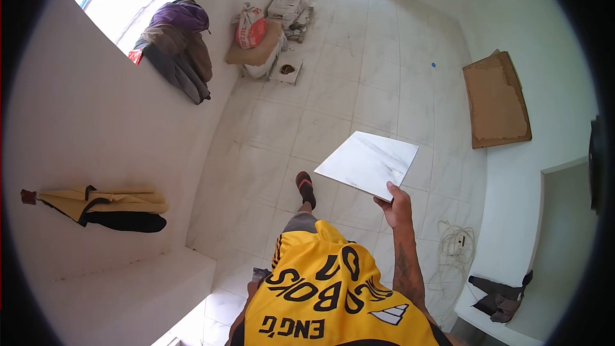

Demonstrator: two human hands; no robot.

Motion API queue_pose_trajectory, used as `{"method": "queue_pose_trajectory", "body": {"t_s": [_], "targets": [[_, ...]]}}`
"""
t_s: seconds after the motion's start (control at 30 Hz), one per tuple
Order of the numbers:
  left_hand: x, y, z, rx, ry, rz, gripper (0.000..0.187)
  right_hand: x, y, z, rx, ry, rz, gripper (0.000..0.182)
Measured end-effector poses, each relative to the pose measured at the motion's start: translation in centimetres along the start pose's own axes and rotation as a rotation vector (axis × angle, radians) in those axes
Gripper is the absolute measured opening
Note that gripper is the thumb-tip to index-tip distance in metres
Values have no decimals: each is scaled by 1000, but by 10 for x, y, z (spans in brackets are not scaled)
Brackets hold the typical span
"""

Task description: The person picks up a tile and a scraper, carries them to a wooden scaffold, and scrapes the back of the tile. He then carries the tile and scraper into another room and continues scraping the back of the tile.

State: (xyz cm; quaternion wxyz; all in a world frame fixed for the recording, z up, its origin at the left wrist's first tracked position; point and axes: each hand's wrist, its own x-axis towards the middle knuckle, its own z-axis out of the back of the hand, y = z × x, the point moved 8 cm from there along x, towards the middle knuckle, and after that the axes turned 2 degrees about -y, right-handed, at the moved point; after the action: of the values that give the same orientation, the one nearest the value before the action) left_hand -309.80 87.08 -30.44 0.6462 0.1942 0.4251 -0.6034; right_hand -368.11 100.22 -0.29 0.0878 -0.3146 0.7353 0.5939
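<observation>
My right hand (398,207) grips a square white tile (370,161) with grey veining by its near edge. The thumb lies on the top face and the fingers are underneath, mostly hidden. Held out in front of me, the tile is above the tiled floor (320,112). Of my left arm only a strip shows beside the yellow shirt (320,288); my left hand is out of sight. A small dark grey item (261,274) peeks out near that arm, too covered to name. One foot in a dark sandal (305,187) steps forward on the floor.
Along the left wall stand a red and white bag (250,27), cardboard (259,51) and stacked material (288,8). Clothes (176,45) hang at the window. Cardboard sheets (498,99) lean on the right wall. A coiled cable (456,247) lies on the floor near a ledge (477,301).
</observation>
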Motion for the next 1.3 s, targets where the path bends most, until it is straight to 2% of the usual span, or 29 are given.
{"method": "queue_pose_trajectory", "body": {"t_s": [0.13, 0.2, 0.23, 0.27, 0.3, 0.33, 0.37, 0.43, 0.5, 0.6, 0.7, 0.8, 0.9, 0.93, 1.03, 1.13, 1.23, 1.3], "targets": [[89, -109, 62, -49, -91, -40, 47, 50, 60, -90, 61, 73, 48, 39], [123, -198, 122, -221, -266, -31, 46, 85, 92, -123, -45, 105, 76, 38], [154, -236, 146, -268, -326, -127, 48, 97, 98, -134, -88, 107, 74, 38], [192, -263, 170, -257, -435, -221, 48, 109, 110, -146, -262, 154, 128, 37], [205, -311, 199, -294, -382, -279, 50, 123, 113, -155, -261, 157, 115, 37], [205, -364, 232, -277, -417, -346, 52, 139, 120, -166, -264, 169, 112, 37], [211, -406, 258, -302, -390, -340, 57, 157, 126, -177, -269, 186, 112, 37], [251, -461, 295, -307, -424, -429, 60, 205, 130, -183, -540, 199, 180, 38], [249, -521, 326, -371, -422, -449, 59, 232, 142, -209, -586, 240, 105, 38], [269, -591, 351, -421, -363, -510, 55, 285, 166, -264, -465, 300, 131, 38], [279, -643, 369, -364, -496, -470, 52, 356, 179, -308, -437, 371, 126, 39], [276, -678, 381, -589, -490, -371, 51, 421, 200, -363, -426, 398, 145, 39], [276, -715, 407, -729, -581, -404, 51, 496, 218, -415, -625, 537, 82, 39], [274, -727, 419, -741, -626, -388, 51, 511, 231, -440, -602, 531, 105, 38], [261, -767, 458, -785, -634, -311, 50, 556, 250, -497, -747, 561, 88, 38], [253, -826, 510, -869, -651, -351, 50, 607, 248, -535, -919, 533, 100, 37], [277, -868, 556, -903, -556, -425, 36, 639, 244, -570, -988, 488, 130, 36], [295, -912, 591, -1001, -490, -552, 33, 656, 230, -589, -663, 480, 6, 37]]}}
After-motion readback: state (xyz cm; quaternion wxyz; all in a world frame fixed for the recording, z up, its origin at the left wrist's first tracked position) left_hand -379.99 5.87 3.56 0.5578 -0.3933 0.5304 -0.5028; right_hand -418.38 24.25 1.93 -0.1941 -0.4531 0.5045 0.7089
